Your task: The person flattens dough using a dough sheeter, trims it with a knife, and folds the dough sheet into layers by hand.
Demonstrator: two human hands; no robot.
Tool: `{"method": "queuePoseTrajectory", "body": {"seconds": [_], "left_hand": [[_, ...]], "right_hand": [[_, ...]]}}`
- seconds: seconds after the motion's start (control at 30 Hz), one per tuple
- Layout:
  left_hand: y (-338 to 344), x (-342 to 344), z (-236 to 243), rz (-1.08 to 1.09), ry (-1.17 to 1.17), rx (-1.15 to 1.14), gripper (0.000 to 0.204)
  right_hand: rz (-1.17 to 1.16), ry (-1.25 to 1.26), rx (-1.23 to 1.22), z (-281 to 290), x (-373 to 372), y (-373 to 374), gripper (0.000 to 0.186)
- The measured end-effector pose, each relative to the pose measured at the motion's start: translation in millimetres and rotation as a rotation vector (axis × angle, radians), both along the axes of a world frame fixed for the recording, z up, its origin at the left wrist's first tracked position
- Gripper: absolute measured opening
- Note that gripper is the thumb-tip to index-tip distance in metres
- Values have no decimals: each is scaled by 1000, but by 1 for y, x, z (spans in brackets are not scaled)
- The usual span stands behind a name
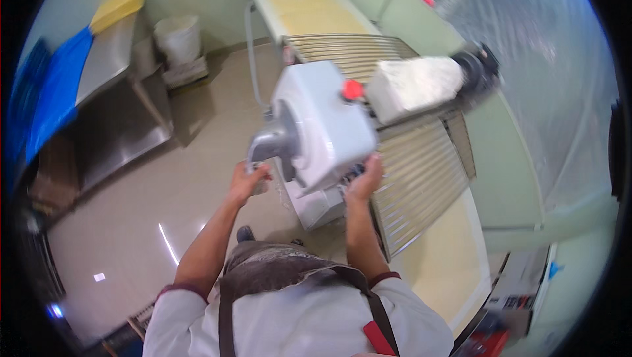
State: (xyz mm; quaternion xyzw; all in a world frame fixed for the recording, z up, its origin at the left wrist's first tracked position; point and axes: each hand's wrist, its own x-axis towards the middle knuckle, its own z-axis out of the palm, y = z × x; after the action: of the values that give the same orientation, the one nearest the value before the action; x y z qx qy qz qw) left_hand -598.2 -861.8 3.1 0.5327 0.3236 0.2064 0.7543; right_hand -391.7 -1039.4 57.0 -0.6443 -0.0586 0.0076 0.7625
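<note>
In front of me stands a dough sheeter with a white, box-shaped housing (329, 120) and a red knob (353, 90) on top. A curved grey lever (268, 141) juts from the housing's left side. My left hand (245, 182) is closed around its lower end, where a pale grip partly shows between the fingers. At the lower right corner of the housing, my right hand (364, 180) is curled against a small dark part (354, 171). What exactly its fingers hold is hidden. Behind the housing, a white, flour-dusted cover (421, 86) lies across the machine.
Metal slatted grids (421, 182) adjoin pale conveyor belts (309, 7) at the far and near ends. On the left stands a steel table (108, 71) with blue plastic (59, 94), beside a white bin (178, 40). A clear plastic sheet (546, 80) hangs at right.
</note>
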Motion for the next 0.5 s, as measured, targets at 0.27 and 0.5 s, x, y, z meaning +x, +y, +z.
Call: {"method": "queuePoseTrajectory", "body": {"seconds": [0.27,0.5], "left_hand": [[9,-8,20,-23,109,134,29],[25,-6,1,33,77,431,33]], "right_hand": [[-87,35,232,29,-20,29,35],[-83,23,152,4,1,7,37]]}}
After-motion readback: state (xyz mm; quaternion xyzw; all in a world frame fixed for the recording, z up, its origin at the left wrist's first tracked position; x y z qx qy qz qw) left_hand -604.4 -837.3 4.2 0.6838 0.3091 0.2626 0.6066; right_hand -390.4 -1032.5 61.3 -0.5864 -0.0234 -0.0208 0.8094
